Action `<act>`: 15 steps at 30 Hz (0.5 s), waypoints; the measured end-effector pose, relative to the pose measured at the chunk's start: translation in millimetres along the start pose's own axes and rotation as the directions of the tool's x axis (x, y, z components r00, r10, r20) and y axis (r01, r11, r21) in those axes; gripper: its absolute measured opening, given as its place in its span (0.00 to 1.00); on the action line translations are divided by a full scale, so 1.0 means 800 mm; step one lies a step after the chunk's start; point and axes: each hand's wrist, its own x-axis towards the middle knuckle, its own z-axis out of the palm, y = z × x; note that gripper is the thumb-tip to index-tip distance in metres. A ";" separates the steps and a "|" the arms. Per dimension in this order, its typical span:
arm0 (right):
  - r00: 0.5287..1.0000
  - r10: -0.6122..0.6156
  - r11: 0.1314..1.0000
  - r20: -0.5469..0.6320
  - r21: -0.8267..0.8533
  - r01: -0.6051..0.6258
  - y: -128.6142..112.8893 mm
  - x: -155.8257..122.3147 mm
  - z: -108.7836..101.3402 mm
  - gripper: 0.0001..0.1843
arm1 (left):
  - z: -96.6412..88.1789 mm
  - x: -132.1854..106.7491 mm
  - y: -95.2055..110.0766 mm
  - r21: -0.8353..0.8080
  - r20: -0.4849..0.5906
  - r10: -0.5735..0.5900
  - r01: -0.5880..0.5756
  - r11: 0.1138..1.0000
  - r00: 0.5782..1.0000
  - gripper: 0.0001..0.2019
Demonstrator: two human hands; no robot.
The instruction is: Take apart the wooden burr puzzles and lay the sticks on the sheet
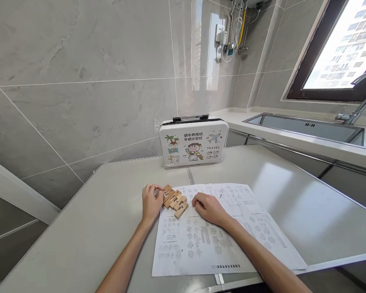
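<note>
Several notched wooden puzzle pieces (174, 200) lie side by side in a slanting row on the upper left part of a printed paper sheet (232, 256). At the left end of this row is my left hand (151, 202), its fingers bent and the tips of thumb and index finger against the end piece. My right hand (210, 207) rests on the sheet just right of the row, apart from the pieces. Its fingers are curled in, and nothing shows in them. Small printed drawings cover the sheet.
A white carry case (193, 142) with cartoon prints and a black handle stands upright at the back of the light table (88, 228). To the right are a counter with a sink (308, 126) and a tap (358, 110). A tiled wall (110, 101) rises behind.
</note>
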 end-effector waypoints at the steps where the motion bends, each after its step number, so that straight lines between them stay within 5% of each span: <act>1: 1.000 0.001 1.000 -0.001 0.002 -0.001 0.001 0.000 0.000 0.13 | 0.001 0.000 0.000 0.031 0.002 0.019 -0.019 0.999 1.000 0.03; 7: 1.000 0.007 1.000 -0.003 0.001 -0.007 0.002 0.000 0.001 0.12 | 0.004 -0.005 -0.002 0.277 0.051 0.091 -0.102 0.956 0.995 0.10; 15: 1.000 0.004 1.000 -0.016 0.011 -0.003 0.000 0.001 0.002 0.12 | -0.001 -0.003 -0.003 0.350 0.129 0.081 -0.121 0.929 0.988 0.19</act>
